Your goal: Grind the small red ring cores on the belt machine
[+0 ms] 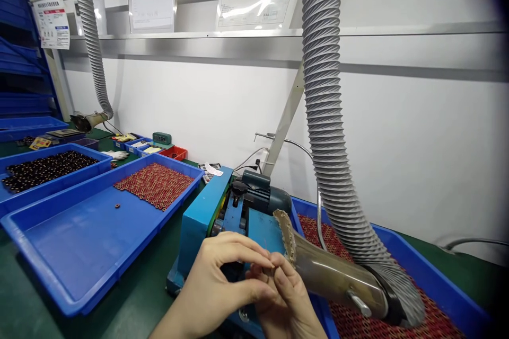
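A green-topped bench (131, 302) runs along a white wall hung with laminated sheets, and the work happens at its near edge. The left hand (217, 288) and right hand (284, 302) meet fingertip to fingertip, pinching together on something very small; it sits between the thumb and forefinger pads of both hands, too tiny and too covered to identify, though it may be one of the little rings lying in the trays. Both hands are closed in a fine pinch rather than a fist, seemingly to keep the piece steady right at the machine's working face.

Directly behind the fingertips stands a small blue bench machine (222, 217) with a dark motor (264, 196) at its back. Just right of the fingers, almost touching them, gapes the worn metal nozzle (330, 275) of a ribbed grey extraction hose (326, 95); it is set close, probably to catch dust where the fingers work, and it crowds the right hand's room.

Under the nozzle, right of the fingers, lies a blue tray (437, 286) filled with reddish rings. Left of the fingers a wide blue tray (59, 275) holds a patch of red rings (155, 184) at its far end, and beyond it another tray (24, 156) carries dark rings (43, 168). Farthest left hang a second hose (91, 37) and small bins.
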Tool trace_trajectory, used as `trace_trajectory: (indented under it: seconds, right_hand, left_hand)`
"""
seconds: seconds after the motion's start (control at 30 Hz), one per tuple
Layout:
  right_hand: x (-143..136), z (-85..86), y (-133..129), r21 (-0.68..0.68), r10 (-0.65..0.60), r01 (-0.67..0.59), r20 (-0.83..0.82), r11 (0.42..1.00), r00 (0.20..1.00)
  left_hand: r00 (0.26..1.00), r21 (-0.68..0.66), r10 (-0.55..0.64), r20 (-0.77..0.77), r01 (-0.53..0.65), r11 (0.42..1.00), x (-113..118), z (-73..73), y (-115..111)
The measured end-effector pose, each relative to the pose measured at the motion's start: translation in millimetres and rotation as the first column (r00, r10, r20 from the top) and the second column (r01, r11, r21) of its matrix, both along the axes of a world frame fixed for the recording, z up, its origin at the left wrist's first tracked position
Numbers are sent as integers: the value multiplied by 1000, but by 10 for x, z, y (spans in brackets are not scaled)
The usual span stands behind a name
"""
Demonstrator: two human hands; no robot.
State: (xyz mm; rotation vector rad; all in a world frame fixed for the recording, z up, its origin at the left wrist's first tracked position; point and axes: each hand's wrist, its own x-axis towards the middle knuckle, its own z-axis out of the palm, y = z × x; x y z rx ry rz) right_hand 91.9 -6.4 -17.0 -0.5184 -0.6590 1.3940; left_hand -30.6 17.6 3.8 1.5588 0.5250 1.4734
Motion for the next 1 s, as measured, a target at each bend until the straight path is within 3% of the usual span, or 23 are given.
trace_trajectory:
  seconds: [0.1, 0.23, 0.4, 0.47, 0.57, 0.67, 0.83, 0.9, 1.0]
  right_hand:
    - [-21, 13, 0, -116, 11, -26, -125, 993, 992]
    - [-65, 53, -18, -91, -30, 19, -117, 996, 993]
    - [-60, 27, 7, -80, -107, 101, -74, 992, 991]
    - [-38, -9, 35, -52, -138, 136, -33, 989, 990]
    - [-26, -30, 52, 45, -164, 161, 84, 986, 983]
    - [-70, 31, 9, 94, -187, 174, 153, 980, 970]
    - [-101, 93, -47, 108, -243, 227, 173, 968, 954]
    - [-51, 28, -17, 179, -302, 267, 207, 947, 931]
    - [33, -101, 43, 371, -405, 288, 290, 883, 867]
  left_hand:
    - [1000, 57, 22, 10, -23, 998, 14, -16, 16]
    - [988, 191, 152, -2, -148, 970, 50, -27, 30]
    - [961, 378, 275, 34, -267, 887, 78, -53, 25]
    - [969, 315, 242, 42, -243, 918, 75, -57, 17]
    - [991, 6, 109, 75, -110, 994, 61, -48, 9]
    - [984, -249, 5, 176, 40, 968, 40, -38, 25]
    - [951, -339, 131, 281, -29, 940, -31, -32, 69]
    - [981, -321, 84, 174, -24, 947, -52, -28, 70]
    - [996, -254, -74, 44, 83, 964, -34, -28, 58]
